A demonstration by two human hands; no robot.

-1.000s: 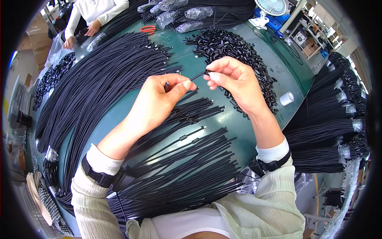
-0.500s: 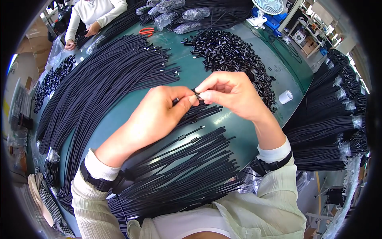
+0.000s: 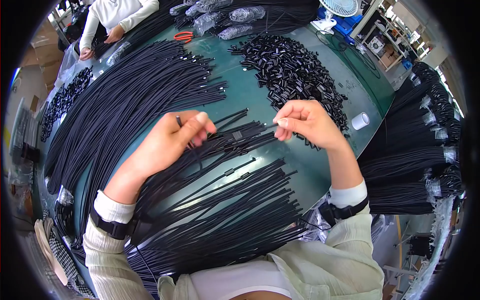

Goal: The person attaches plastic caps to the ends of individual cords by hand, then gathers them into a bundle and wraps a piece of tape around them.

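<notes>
My right hand (image 3: 312, 125) pinches thumb against fingers at the light tip of a black cord (image 3: 257, 129) running leftward. A dark sleeve, blurred by motion, sits partway along that cord (image 3: 237, 135). My left hand (image 3: 162, 142) is curled, well apart from the right, with a short black cord end (image 3: 178, 121) sticking up between its fingers. Beneath the hands lie several black cords, two with small sleeves (image 3: 229, 172) on them. A large heap of short black tubes (image 3: 300, 70) lies just beyond my right hand.
A broad bundle of black cords (image 3: 130, 95) covers the table's left; more lie near me (image 3: 225, 220). Red-handled pliers (image 3: 183, 36), a white roll (image 3: 360, 120) and a fan (image 3: 340, 7) stand farther off. Another person (image 3: 117, 15) works at far left. Cord bundles (image 3: 410, 150) hang at right.
My hands were together at a small dark piece and have parted. The left moved left and slightly down; the right moved right and slightly down, with a cord now stretching toward it.
</notes>
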